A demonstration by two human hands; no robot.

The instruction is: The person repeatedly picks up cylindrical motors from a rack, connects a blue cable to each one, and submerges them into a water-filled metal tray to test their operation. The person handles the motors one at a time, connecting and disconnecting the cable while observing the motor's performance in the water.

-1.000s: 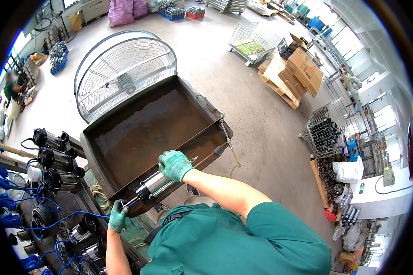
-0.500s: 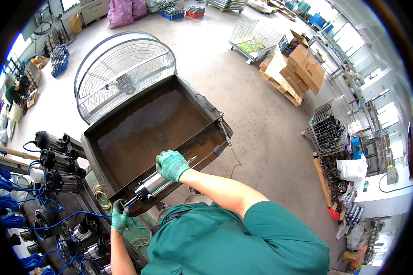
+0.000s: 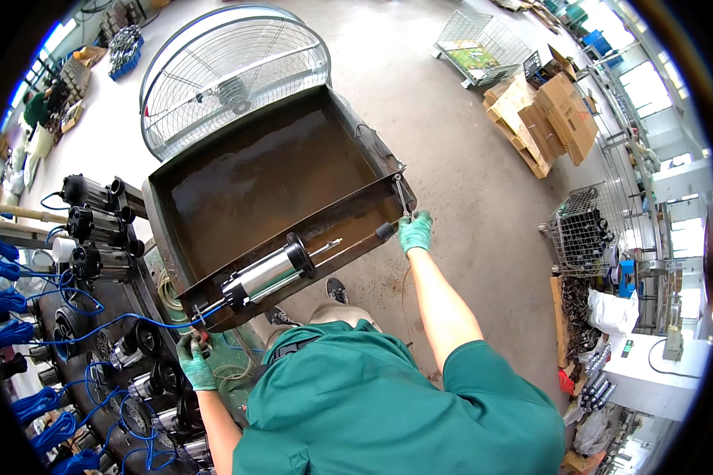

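Note:
A shiny steel cylindrical motor point(image 3: 266, 275) with black end collars lies along the front ledge of a dark metal tank point(image 3: 160, 237) of brown water. A thin rod sticks out of its right end, and a blue cable point(image 3: 154, 320) runs off its left end. My right hand point(image 3: 416, 231), in a green glove, closes on a slim metal fitting point(image 3: 402, 192) at the tank's right front corner. Below the tank's left front corner is my gloved left hand point(image 3: 196, 362). Its fingers curl at a small reddish part point(image 3: 205, 338) that I cannot make out.
Several similar motors point(image 3: 99, 226) and coiled blue cables point(image 3: 36, 404) crowd the bench at left. A large round fan point(image 3: 234, 87) stands behind the tank. Farther right are a wire cage point(image 3: 483, 51), cardboard on a pallet point(image 3: 558, 119) and a mesh bin point(image 3: 582, 229).
My right hand has let go of the motor and moved right to the fitting at the tank corner. My left hand has left the motor's cable end and dropped lower. The view has shifted.

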